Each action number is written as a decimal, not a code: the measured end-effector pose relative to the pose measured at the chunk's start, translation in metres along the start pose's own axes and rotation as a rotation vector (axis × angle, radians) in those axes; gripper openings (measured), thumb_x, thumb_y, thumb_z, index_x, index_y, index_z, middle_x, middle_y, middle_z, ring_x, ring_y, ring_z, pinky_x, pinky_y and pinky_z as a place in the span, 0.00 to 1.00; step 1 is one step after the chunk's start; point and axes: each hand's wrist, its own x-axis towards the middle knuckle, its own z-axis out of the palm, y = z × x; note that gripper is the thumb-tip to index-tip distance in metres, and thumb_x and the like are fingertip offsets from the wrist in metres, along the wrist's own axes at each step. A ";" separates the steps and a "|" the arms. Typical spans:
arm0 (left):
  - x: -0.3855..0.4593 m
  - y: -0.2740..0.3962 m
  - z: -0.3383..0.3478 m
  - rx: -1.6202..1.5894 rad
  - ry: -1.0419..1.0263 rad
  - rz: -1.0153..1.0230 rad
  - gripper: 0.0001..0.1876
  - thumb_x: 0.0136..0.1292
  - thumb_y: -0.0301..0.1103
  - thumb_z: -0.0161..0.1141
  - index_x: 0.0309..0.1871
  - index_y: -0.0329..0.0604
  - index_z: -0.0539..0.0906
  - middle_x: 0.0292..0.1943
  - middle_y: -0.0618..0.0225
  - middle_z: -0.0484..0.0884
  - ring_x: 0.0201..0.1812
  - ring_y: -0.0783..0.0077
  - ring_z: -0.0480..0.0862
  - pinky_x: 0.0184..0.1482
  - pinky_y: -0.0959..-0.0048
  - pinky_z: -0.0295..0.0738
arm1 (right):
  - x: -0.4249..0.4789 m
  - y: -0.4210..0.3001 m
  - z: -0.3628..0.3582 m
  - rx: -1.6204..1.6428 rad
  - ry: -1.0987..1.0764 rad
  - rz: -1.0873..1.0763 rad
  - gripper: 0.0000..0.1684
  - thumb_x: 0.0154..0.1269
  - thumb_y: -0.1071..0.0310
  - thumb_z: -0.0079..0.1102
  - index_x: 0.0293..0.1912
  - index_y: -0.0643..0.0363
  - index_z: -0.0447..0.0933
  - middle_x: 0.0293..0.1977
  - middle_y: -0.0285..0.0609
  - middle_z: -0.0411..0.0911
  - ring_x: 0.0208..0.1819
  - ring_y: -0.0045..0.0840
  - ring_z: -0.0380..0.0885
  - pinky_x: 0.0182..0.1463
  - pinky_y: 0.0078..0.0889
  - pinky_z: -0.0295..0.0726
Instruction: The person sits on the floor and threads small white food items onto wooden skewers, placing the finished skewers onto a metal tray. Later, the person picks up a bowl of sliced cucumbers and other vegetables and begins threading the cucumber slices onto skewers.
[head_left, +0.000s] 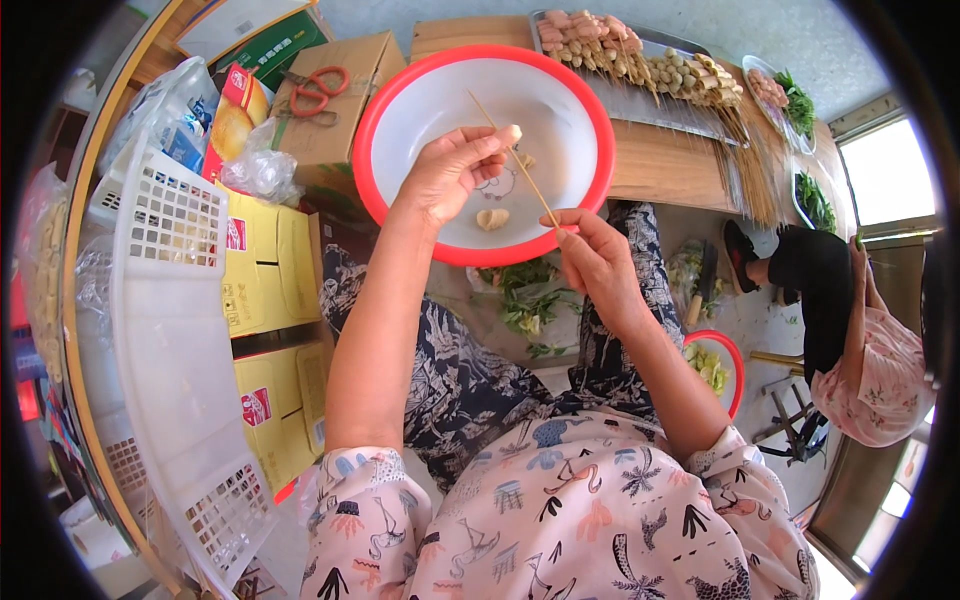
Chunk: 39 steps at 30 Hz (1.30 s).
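A large white basin with a red rim (367, 127) lies in front of me. Above it my left hand (461, 165) pinches a small pale rolled food piece (509, 136) against a thin bamboo skewer (536, 189). The skewer slants from upper left to lower right across the basin. My right hand (596, 259) holds its lower right end between thumb and fingers, near the basin's rim. A beige food roll (492, 219) lies on the basin's bottom, with a smaller piece (526, 161) nearer the middle. Whether the skewer pierces the pale piece cannot be told.
A metal tray (660, 112) of filled skewers stands on the wooden table (675, 176). Scissors (319, 91) lie on a cardboard box (337, 142). A white plastic crate (169, 292) and yellow boxes (270, 262) are at left. A knife (702, 281) and a seated person (862, 352) are at right.
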 end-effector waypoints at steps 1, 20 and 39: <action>-0.002 0.001 0.006 0.031 0.006 -0.015 0.12 0.61 0.31 0.63 0.45 0.36 0.80 0.42 0.65 0.82 0.37 0.78 0.79 0.44 0.77 0.77 | 0.001 0.001 -0.001 0.001 0.010 0.008 0.13 0.71 0.67 0.45 0.49 0.63 0.73 0.14 0.25 0.59 0.14 0.07 0.53 0.18 0.14 0.52; 0.029 -0.053 -0.065 1.927 0.317 -0.147 0.13 0.60 0.27 0.52 0.48 0.43 0.79 0.49 0.51 0.76 0.51 0.51 0.79 0.52 0.60 0.75 | -0.040 0.022 -0.037 0.001 0.055 0.142 0.12 0.70 0.67 0.48 0.48 0.62 0.74 0.16 0.25 0.62 0.15 0.07 0.58 0.19 0.12 0.57; 0.033 -0.011 -0.029 0.050 0.087 -0.002 0.15 0.63 0.31 0.58 0.51 0.34 0.77 0.40 0.64 0.80 0.39 0.75 0.79 0.44 0.76 0.77 | -0.047 0.004 -0.028 -0.049 0.018 0.145 0.11 0.70 0.71 0.47 0.48 0.65 0.73 0.17 0.25 0.61 0.17 0.07 0.57 0.20 0.13 0.57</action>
